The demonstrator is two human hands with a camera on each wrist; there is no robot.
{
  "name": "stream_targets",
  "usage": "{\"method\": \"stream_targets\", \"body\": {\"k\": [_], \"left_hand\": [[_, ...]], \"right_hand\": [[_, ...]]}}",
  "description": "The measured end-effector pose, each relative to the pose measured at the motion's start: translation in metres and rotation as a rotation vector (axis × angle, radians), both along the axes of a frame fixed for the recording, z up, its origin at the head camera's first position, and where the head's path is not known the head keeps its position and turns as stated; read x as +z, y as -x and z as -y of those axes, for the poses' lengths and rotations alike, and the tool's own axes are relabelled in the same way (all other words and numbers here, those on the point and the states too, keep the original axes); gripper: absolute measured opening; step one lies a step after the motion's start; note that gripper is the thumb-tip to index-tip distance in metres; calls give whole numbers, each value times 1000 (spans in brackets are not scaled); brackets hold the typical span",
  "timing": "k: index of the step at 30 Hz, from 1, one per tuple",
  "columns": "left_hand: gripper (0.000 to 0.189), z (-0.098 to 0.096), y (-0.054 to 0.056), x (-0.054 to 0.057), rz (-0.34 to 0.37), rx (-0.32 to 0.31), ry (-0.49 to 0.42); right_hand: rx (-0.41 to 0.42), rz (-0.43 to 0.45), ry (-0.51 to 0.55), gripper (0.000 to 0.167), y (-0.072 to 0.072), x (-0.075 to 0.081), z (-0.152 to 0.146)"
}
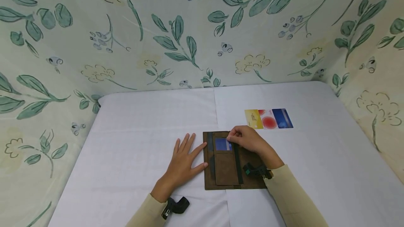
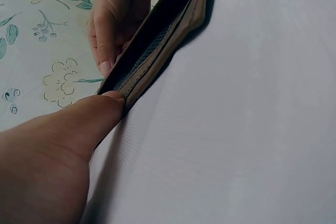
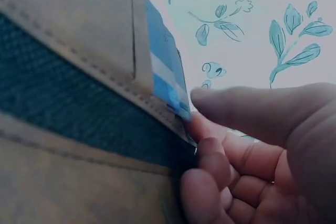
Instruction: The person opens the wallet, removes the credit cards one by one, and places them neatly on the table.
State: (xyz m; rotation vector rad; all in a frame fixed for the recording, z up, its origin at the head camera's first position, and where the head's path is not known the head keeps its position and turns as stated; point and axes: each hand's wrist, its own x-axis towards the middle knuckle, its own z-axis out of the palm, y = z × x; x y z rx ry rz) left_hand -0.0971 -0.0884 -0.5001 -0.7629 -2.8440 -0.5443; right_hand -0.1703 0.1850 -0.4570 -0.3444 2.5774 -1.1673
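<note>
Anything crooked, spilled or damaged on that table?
Nothing stands out: the three cards sit in a tidy row, the brown wallet lies open with a blue card showing in it, and no spill or damage is visible.

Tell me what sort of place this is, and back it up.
Probably a small enclosed spot set up for recording, though I can't be certain. A white-covered table has a floral backdrop behind it and at both sides, and black cameras are worn on the wrists.
</note>
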Motion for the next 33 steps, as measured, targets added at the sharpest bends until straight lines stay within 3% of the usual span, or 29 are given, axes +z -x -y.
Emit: {"method": "stream_targets", "body": {"k": [11,22,33], "left_hand": [[64,0,-1,0,-27,-6,-20],[65,0,0,0,-37,-14,-21],[65,0,0,0,-29,-12,-19]], "right_hand": [[22,51,43,13,1,1,-2],[-59,66,100,16,3,-4,-3],[-25,106,121,18,3,0,-4]]}}
